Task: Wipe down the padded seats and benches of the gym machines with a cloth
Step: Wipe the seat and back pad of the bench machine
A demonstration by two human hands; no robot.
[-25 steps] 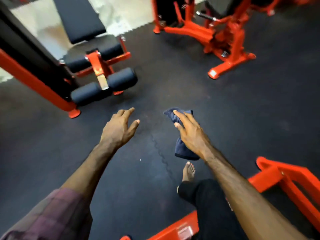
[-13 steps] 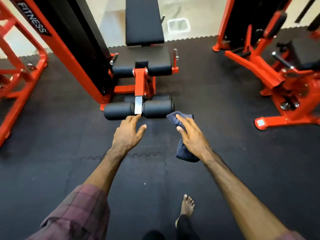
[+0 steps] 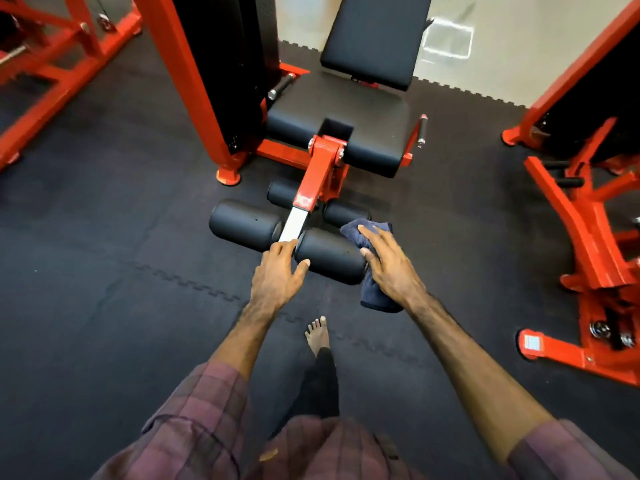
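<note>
A red leg machine stands ahead with a black padded seat (image 3: 341,112), an upright black backrest (image 3: 375,36) and black foam roller pads low in front. My right hand (image 3: 389,266) holds a dark blue cloth (image 3: 372,296) draped under the palm, at the right end of the near right roller pad (image 3: 329,256). My left hand (image 3: 280,275) is spread with fingers straight, its fingertips touching the left end of that same roller beside the silver bar (image 3: 294,225). The left roller pad (image 3: 244,225) lies just beyond.
The machine's red upright and black weight stack (image 3: 221,74) stand at the left of the seat. Red frames flank the area: one far left (image 3: 52,71), one at the right (image 3: 588,220). Black rubber mat flooring (image 3: 104,271) spreads all around. My bare foot (image 3: 317,332) is below the hands.
I have stepped closer to the leg machine, which now fills the centre. Both hands have reached forward to the near right roller pad, the right one still carrying the cloth.
</note>
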